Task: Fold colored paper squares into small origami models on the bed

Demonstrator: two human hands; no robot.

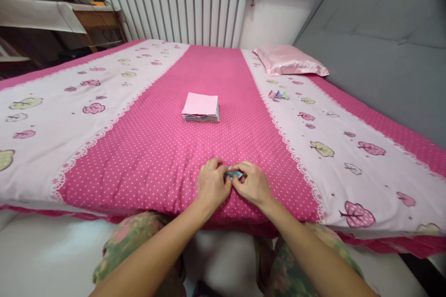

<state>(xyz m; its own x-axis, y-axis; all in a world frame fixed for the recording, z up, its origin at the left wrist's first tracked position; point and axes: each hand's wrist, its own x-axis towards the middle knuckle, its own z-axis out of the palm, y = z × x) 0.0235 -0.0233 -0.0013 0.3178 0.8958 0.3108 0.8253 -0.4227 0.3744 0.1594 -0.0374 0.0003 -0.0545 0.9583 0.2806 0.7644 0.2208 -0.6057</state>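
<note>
Nearest the camera, both forearms run forward over the person's patterned trousers and meet at the near edge of the bed. The left hand (212,184) and the right hand (252,184) lie side by side, knuckles almost touching, with fingers curled inward. Between the fingertips sits a small folded piece of blue paper (233,174), pressed down on the pink dotted bedspread (156,148). Both hands appear to pinch it, the left from its left end and the right from its right end. Only a sliver of the paper shows; its visible part runs left to right, across the line of the arms. Neither hand is clearly nearer: the paper lies midway between them, directly ahead of the body.

Farther along the centre strip, well apart from the hands and slightly to their left, rests a square stack of coloured paper sheets (201,107) with a pink sheet on top. To the right of that, on the pale band of the spread, lie a few small folded paper figures (278,95). Beyond them a pink satin pillow (289,61) lies against the grey headboard (376,41). A white radiator (174,11) stands on the far wall.
</note>
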